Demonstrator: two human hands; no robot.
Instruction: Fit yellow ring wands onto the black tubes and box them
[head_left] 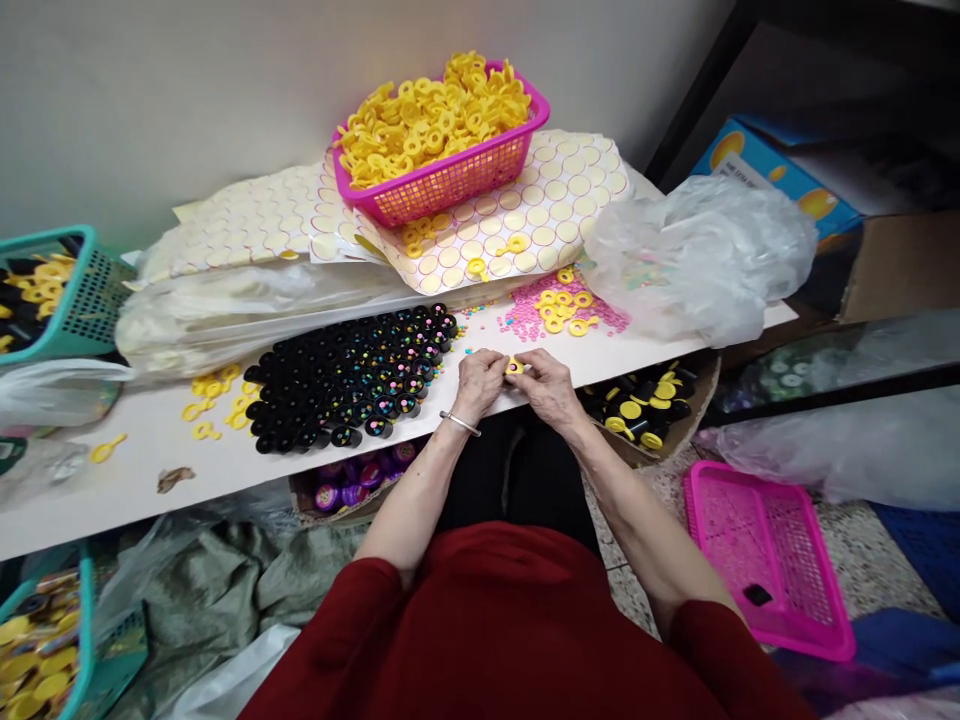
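Note:
At the front edge of the white table, my left hand (pixel 482 380) and my right hand (pixel 550 383) meet, both with fingers closed on a small yellow ring piece (pixel 514 367). Its centre looks dark with a hint of pink; my fingers cover the rest. Left of my hands stand rows of small black cups (pixel 300 385), many with coloured beads inside. Just beyond my right hand, loose yellow ring pieces (pixel 555 312) lie on scattered pink beads (pixel 525 305).
A pink basket (pixel 457 175) heaped with yellow ring pieces stands on sheets of round stickers (pixel 585 180). A crumpled plastic bag (pixel 697 260) lies at right. Below the table edge are a box of black-and-yellow pieces (pixel 637 410) and a pink tray (pixel 772 550).

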